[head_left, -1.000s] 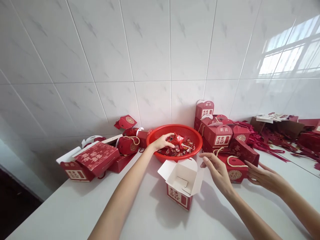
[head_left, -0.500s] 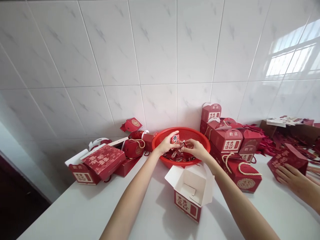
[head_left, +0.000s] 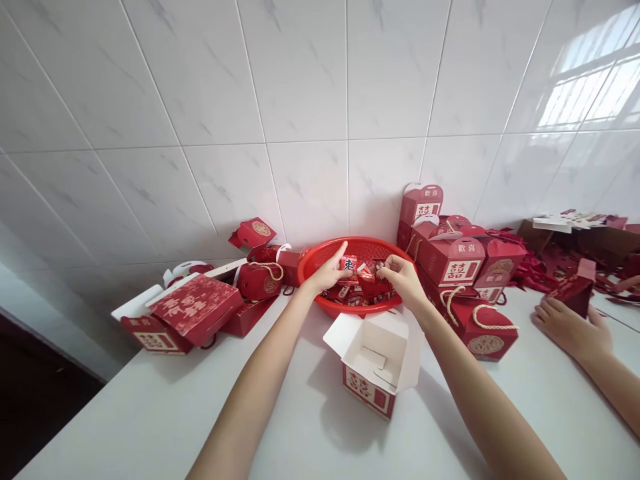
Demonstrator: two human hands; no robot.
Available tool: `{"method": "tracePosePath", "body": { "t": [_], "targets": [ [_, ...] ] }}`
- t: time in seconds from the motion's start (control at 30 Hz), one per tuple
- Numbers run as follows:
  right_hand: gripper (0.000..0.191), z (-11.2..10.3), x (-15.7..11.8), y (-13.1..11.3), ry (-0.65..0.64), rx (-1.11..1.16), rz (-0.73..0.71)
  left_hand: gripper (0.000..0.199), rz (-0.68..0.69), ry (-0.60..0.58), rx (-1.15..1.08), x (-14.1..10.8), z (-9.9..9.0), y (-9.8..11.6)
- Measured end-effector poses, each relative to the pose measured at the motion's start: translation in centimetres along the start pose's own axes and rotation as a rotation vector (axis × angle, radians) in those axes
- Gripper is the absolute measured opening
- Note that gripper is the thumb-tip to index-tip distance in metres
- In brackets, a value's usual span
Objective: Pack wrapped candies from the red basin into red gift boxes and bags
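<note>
While the left hand (head_left: 326, 274) clasps a jujube packet (head_left: 349, 268) in curled fingers, the right hand (head_left: 401, 275) pinches a dark wrapper (head_left: 381, 264) over the red colander (head_left: 317, 259).

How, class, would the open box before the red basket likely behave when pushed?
The open box is probably light, its walls looking like thin card. Its unfastened flaps would likely bend if pushed. Flat-sided and upright, it should slide rather than roll.

Wrapped packet (head_left: 349, 267) is showing black 枣. Stacked box (head_left: 440, 265) is bearing 歡喜 on its flap (head_left: 469, 247), 囍 below; open box (head_left: 369, 395) is displaying 囍 on its front.
</note>
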State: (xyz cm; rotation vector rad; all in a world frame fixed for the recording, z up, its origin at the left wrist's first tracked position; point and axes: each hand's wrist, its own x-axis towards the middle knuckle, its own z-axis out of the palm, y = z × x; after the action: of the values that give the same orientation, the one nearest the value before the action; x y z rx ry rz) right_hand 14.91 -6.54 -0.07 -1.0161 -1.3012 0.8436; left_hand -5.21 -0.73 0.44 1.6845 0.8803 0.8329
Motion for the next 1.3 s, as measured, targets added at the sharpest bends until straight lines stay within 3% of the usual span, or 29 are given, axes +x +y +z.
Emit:
{"method": "tracePosePath", "body": {
  "t": [0.3,0.43,0.53,0.7,0.87,1.1,1.2,1.3],
  "targets": [
    [0.045,-0.2,-0.4,-0.7,-0.035,0.047,0.037,0.095,0.023,0.122,0.277,-0.2,0.2,0.0],
    [0.052,-0.3,-0.5,-0.8,-0.04,0.068,0.044,0.102,0.013,0.05,0.162,-0.5,0.4,-0.1],
    [0.054,-0.3,-0.6,-1.0,-0.029,0.067,0.052,0.106,-0.007,0.062,0.084,-0.7,0.5,-0.2],
    [0.046,-0.2,-0.9,-1.4,-0.038,0.058,0.057,0.089,0.032,0.073,0.126,-0.8,0.3,0.0],
    [0.035,-0.2,-0.6,-0.7,-0.093,0.034,0.014,0.08,0.158,0.041,0.136,-0.9,0.2,0.1],
    [0.031,-0.2,0.2,1.2,-0.04,-0.021,-0.044,0.081,0.164,0.015,0.046,-1.0,0.4,0.3],
    [0.027,-0.1,0.2,1.4,-0.094,-0.109,-0.029,0.081,0.128,-0.026,-0.021,-1.0,0.6,0.4],
    [0.019,0.1,0.1,1.5,-0.142,-0.15,-0.029,0.067,0.149,-0.043,-0.076,-1.0,0.7,0.5]
  ]
}}
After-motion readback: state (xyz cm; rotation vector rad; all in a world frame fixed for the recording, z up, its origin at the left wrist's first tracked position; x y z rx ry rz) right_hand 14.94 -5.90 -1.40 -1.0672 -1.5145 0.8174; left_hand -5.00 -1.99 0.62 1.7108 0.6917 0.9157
